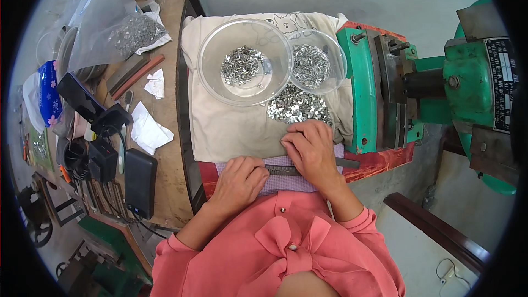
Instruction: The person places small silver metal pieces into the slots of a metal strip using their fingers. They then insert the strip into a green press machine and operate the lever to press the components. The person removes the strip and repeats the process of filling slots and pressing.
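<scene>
A dark, narrow metal strip (281,170) with small marks or slots along it lies across the near edge of the cloth. Its left end is in the curled fingers of my left hand (240,180). Above the strip, my right hand (312,146) is closed, thumb and fingers drawn together; whatever is between them is hidden. Just beyond its knuckles spreads a loose heap of small shiny metal pieces (297,105). Behind the heap stand a large clear plastic bowl (206,77) and a smaller clear bowl (340,66), both holding small metal parts.
A green machine vise (363,93) stands at the right on a red surface. At the left, a wooden bench (165,181) carries a phone (81,98), a black power bank (139,183), crumpled tissues (149,127) and a plastic bag of metal bits (137,34). Beige cloth (220,132) lies under the bowls.
</scene>
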